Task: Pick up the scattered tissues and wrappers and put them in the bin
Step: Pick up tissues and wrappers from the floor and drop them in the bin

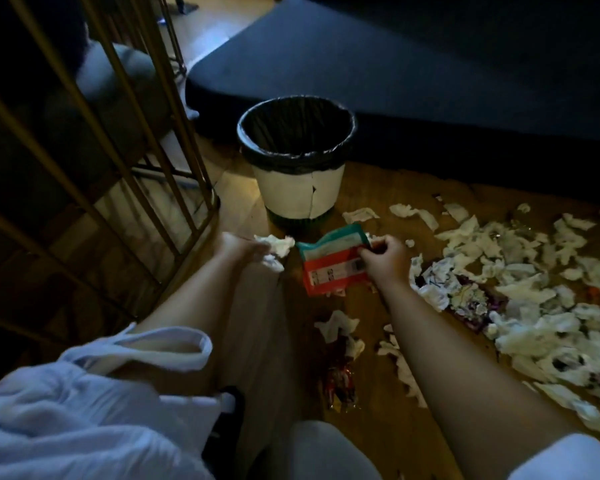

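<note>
Standing at upper centre, a lined bin (297,157) faces scattered tissues (520,289) at right. The left hand (238,249) grips crumpled tissue (274,249); the right hand (383,256) pinches a red-and-teal wrapper (329,265).

White bin (300,194), black liner (293,133); teal-and-red wrapper (329,261).

Dim home room, sofa (430,81), wooden floor (378,188)

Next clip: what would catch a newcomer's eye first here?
Probably the spread of torn white tissues covering the wooden floor on the right. Next, the white round bin with a black liner standing at centre, its wall cracked. Just before it, the right hand pinches a teal-and-red plastic wrapper, while the left hand clutches crumpled white tissue.
</note>
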